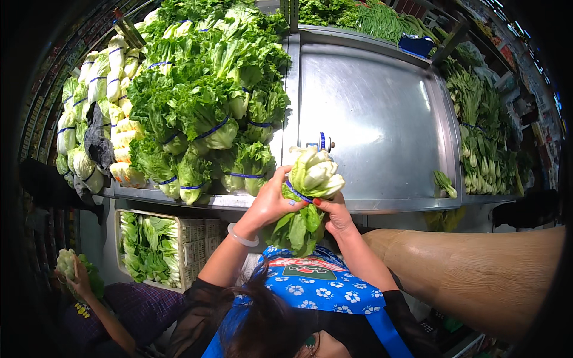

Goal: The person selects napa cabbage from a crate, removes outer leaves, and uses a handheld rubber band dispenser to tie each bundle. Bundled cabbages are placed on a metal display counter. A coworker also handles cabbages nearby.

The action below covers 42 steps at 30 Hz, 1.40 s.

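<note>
A bunch of leafy greens [313, 176] with thick pale stalks is held in front of my chest, stalk ends away from me and leaves hanging toward my apron. A blue band [297, 192] runs around its middle. My left hand [268, 201] grips the left side, its thumb by the band. On the other side my right hand [335, 212] holds the bunch, thumb pressed near the band's end. Just beyond the stalks, a roll of blue tape [323, 141] stands at the left edge of the steel tray [376, 107], partly hidden by the bunch.
Banded lettuces [210, 107] are piled left of the tray, with napa cabbages [96, 85] further left. A small bok choy [444, 184] lies in the tray's near right corner. A crate [179, 250] of greens stands below. Another person's hand [80, 279] holds a vegetable at lower left.
</note>
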Available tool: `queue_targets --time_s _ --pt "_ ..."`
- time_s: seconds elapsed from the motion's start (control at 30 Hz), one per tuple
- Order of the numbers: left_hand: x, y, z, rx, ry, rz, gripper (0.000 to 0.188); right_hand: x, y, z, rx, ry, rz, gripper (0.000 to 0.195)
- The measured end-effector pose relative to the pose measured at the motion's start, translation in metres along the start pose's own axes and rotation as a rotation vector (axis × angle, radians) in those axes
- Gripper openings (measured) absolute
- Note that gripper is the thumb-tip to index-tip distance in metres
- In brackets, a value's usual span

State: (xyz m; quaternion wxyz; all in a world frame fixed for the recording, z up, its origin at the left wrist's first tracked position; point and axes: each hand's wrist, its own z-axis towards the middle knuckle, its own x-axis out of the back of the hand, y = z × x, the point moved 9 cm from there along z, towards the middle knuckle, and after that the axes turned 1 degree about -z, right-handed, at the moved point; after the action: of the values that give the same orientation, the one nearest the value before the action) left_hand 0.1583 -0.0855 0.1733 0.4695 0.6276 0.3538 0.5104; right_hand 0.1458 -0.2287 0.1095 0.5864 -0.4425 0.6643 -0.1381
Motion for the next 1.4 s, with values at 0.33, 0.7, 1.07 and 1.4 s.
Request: queue_targets --time_s 0.33,0.7,1.07,1.4 --pt "0.011 0.087 -0.040 -0.559 0.400 0.543 0.043 -0.004 0.002 -0.010 0.033 0.030 0.178 0.057" --pt "0.023 0.087 -0.032 -0.581 0.174 0.556 0.021 -0.016 0.003 -0.011 -0.028 0.012 0.202 0.054" --pt "0.043 -0.003 -0.017 -0.119 0.190 0.023 0.019 -0.018 0.020 0.007 -0.081 0.058 0.141 0.057" --pt "0.042 -0.063 0.017 0.144 -0.054 -0.614 0.039 -0.032 0.026 0.032 -0.243 -0.079 0.074 0.051"
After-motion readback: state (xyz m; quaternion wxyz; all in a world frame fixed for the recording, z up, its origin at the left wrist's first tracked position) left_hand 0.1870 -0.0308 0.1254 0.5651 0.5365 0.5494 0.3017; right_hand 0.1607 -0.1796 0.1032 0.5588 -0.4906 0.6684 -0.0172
